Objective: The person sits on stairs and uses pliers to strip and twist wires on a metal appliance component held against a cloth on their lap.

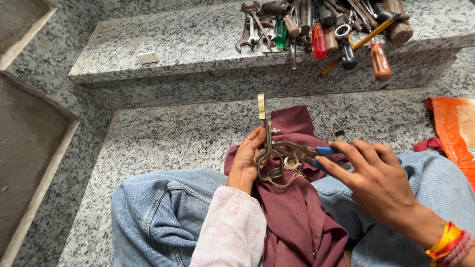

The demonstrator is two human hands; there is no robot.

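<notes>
While left hand [246, 160] steadies bracket [267, 143], pliers [297, 151] bite it.

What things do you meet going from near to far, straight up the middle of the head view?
Maroon cloth on the lap → left hand with metal bracket and pliers → bare granite step → heap of tools.

The pliers [297, 150] have their blue handles mostly hidden under the right hand [376, 180]. Above the pliers, the tool pile [321, 27] is cut off by the top edge. Right of the pliers, the orange bag [455, 131] runs off the frame. Whatever the pliers' tips pinch is too small to tell.
</notes>
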